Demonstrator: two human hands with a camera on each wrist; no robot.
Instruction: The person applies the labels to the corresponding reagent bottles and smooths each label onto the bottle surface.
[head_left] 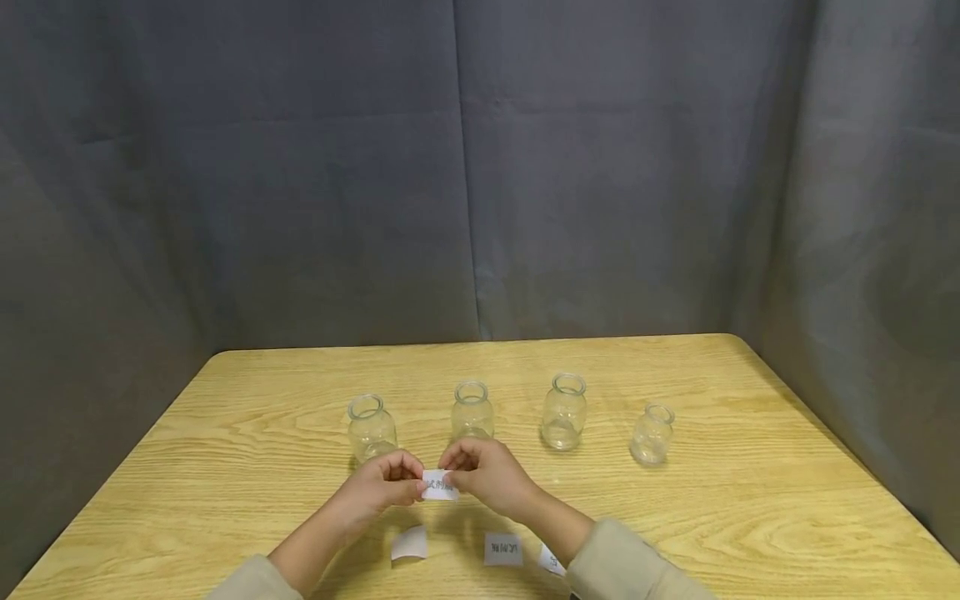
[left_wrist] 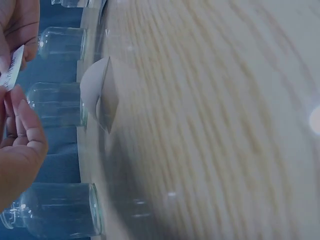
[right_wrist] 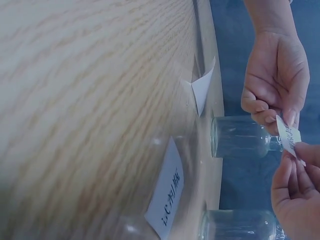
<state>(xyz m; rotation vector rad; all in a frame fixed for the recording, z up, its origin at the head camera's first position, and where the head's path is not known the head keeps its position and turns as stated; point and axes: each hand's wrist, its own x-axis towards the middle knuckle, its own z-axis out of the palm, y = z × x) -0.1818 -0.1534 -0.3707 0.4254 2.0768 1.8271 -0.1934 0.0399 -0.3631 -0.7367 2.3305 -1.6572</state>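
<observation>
Between both hands, just above the table, is a small white paper label [head_left: 437, 485] with dark handwritten characters. My left hand [head_left: 378, 490] pinches its left end between thumb and fingers. At the opposite end, my right hand [head_left: 491, 479] pinches it, with the thumb covering part of the writing. In the right wrist view the held label [right_wrist: 286, 135] looks slightly bent. Beneath the hands a curled blank-looking paper piece [head_left: 408, 544] lies on the table. A second written label [head_left: 502, 548] lies to its right, and another label [head_left: 551, 560] is partly hidden by my right sleeve.
A row of clear glass jars without lids stands beyond the hands: a left jar [head_left: 372, 433], a jar [head_left: 472, 407] partly behind my right hand, a taller-looking jar [head_left: 564, 414] and a smaller jar [head_left: 652, 435] at right. Grey curtains [head_left: 337, 183] surround the wooden table [head_left: 750, 500].
</observation>
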